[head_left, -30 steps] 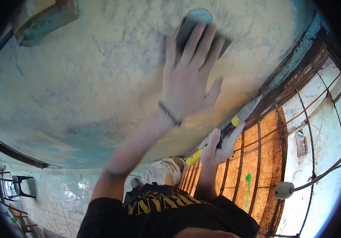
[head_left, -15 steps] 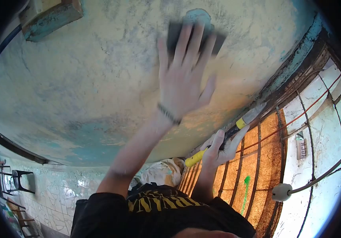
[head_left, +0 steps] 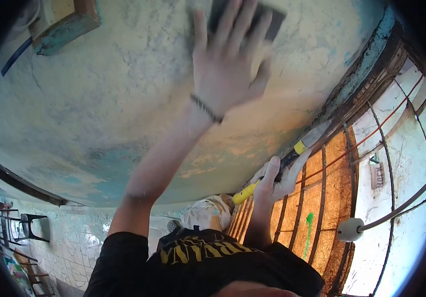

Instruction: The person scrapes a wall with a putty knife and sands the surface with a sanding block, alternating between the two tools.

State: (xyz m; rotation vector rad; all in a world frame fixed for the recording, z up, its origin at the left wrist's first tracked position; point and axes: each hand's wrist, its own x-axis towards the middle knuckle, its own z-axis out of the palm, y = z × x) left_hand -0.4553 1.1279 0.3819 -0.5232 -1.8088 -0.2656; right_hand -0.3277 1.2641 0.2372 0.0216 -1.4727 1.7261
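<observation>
My left hand (head_left: pixel 225 72) lies flat with spread fingers over a dark sheet of what looks like sandpaper (head_left: pixel 275 24), pressing it to the worn, patchy wall (head_left: pixel 138 94). Motion blurs its fingers, and they cover much of the sheet. A dark band circles that wrist. Lower on the right, my right hand (head_left: pixel 275 184) is closed around a scraper (head_left: pixel 289 158) with a yellow and black handle. The scraper's broad metal blade points up and right, near the wall's edge by the window bars.
Barred window (head_left: pixel 297 208) with orange backing runs along the right. A grey cable ends in a white round fitting (head_left: pixel 350 229). A wooden block (head_left: pixel 69 29) juts out at upper left. A dark stool (head_left: pixel 32 227) stands on the tiled floor; a crumpled cloth bundle (head_left: pixel 208 212) sits below the wall.
My left hand and the dark sheet have moved up along the wall, toward the top of the view. The right hand and scraper have barely moved.
</observation>
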